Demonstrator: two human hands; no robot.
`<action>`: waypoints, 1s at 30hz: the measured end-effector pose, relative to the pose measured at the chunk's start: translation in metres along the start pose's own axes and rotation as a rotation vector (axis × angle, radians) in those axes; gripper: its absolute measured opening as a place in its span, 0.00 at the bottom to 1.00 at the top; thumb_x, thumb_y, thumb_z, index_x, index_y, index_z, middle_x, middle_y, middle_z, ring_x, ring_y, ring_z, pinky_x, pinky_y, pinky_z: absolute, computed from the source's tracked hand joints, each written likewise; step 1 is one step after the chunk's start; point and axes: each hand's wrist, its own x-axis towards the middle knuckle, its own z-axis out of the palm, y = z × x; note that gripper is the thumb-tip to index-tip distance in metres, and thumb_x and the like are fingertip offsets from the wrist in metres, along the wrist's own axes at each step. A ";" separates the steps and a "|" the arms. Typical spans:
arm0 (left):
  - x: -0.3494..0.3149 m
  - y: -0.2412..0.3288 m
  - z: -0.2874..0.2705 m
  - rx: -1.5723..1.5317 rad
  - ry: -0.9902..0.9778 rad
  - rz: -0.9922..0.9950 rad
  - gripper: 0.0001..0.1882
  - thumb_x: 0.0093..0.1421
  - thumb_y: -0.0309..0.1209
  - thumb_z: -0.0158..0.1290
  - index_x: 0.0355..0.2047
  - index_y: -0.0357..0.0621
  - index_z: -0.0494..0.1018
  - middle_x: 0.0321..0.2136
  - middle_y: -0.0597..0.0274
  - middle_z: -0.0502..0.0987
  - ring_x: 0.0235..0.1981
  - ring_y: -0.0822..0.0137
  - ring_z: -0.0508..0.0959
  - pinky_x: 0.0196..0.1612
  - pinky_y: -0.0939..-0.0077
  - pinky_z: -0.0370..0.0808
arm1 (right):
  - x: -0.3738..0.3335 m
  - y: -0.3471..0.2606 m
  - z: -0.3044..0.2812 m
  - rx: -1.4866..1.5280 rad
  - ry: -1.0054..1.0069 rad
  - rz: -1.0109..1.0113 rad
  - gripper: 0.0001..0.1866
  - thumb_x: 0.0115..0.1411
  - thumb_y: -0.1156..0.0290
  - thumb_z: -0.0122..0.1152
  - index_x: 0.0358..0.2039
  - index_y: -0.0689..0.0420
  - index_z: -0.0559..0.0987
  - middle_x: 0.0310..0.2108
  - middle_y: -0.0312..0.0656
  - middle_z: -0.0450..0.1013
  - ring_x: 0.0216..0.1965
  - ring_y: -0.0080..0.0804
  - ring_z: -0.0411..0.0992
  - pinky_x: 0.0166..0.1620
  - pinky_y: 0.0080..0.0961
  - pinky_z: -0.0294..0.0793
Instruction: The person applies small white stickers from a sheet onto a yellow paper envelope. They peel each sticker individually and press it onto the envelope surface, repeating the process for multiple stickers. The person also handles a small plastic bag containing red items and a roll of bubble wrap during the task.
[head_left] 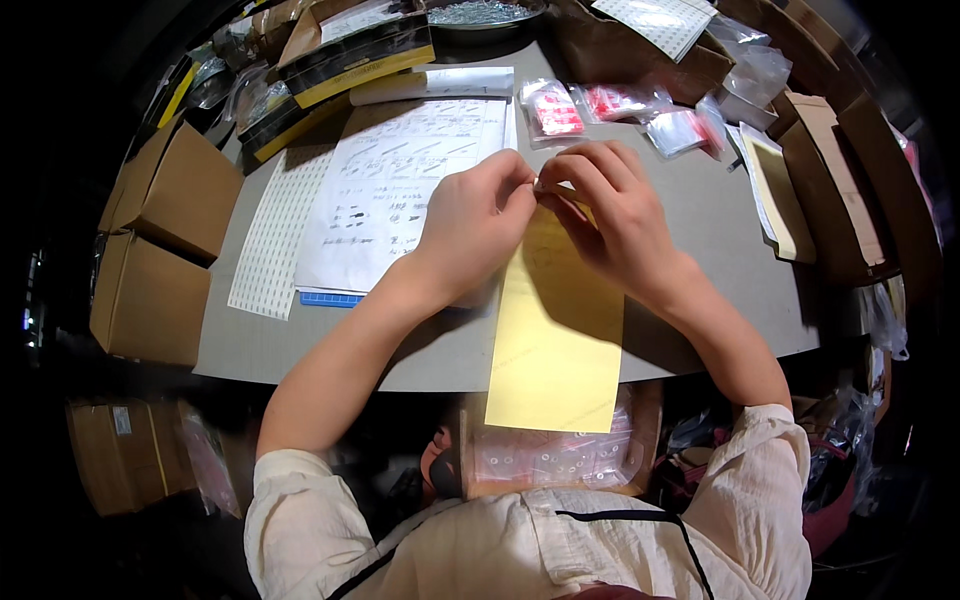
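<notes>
Hands pinching a tiny pale piece, smooth rectangular yellow paper, grey tabletop

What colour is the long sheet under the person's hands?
Plain yellow; the sheet shows best in the head view.

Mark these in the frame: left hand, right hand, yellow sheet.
Left hand [478, 216]: head view, back of the hand.
Right hand [614, 208]: head view, back of the hand.
Yellow sheet [556, 355]: head view, bare lower part, nearer the person.
</notes>
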 end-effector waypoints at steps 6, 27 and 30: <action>0.000 -0.004 0.001 -0.048 -0.019 -0.101 0.10 0.64 0.32 0.53 0.38 0.38 0.77 0.29 0.49 0.83 0.29 0.53 0.82 0.37 0.63 0.77 | 0.002 -0.008 -0.011 0.214 -0.033 0.031 0.12 0.55 0.82 0.67 0.39 0.61 0.78 0.43 0.45 0.75 0.46 0.46 0.71 0.49 0.36 0.71; 0.019 -0.025 -0.054 0.014 0.307 -0.082 0.07 0.71 0.28 0.52 0.44 0.40 0.78 0.31 0.69 0.78 0.29 0.80 0.75 0.27 0.83 0.72 | -0.014 0.105 -0.018 -0.569 0.131 0.181 0.21 0.57 0.62 0.69 0.50 0.56 0.81 0.52 0.46 0.75 0.54 0.48 0.71 0.59 0.46 0.65; 0.034 -0.039 -0.091 0.309 0.580 0.037 0.13 0.67 0.23 0.50 0.50 0.37 0.78 0.33 0.59 0.83 0.31 0.67 0.81 0.40 0.71 0.79 | -0.053 0.181 -0.035 -0.760 0.076 0.409 0.24 0.60 0.55 0.66 0.51 0.57 0.79 0.53 0.48 0.74 0.54 0.51 0.72 0.57 0.48 0.66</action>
